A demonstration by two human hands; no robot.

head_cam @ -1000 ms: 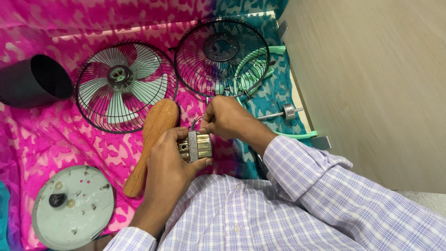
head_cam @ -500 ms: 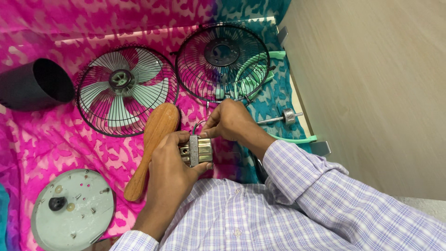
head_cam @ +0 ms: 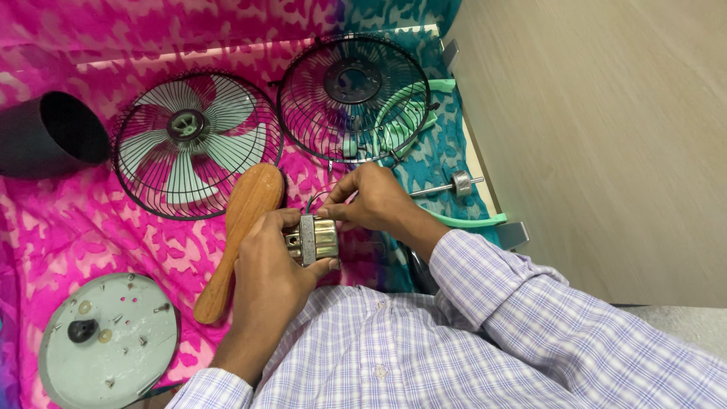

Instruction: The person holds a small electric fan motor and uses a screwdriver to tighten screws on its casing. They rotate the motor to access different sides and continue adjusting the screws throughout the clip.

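A small boxy grey metal fan motor (head_cam: 316, 239) is sitting in the left hand (head_cam: 269, 265), which is gripping it from below. The right hand (head_cam: 376, 201) is pinching thin dark wires (head_cam: 318, 199) just above the motor. A long wooden brush handle (head_cam: 236, 235) is lying just left of the motor. Beyond the motor, two black wire fan guards (head_cam: 195, 144) (head_cam: 354, 97) are lying on the pink patterned cloth (head_cam: 68, 227). A round grey base plate (head_cam: 110, 342) is lying well left of the motor.
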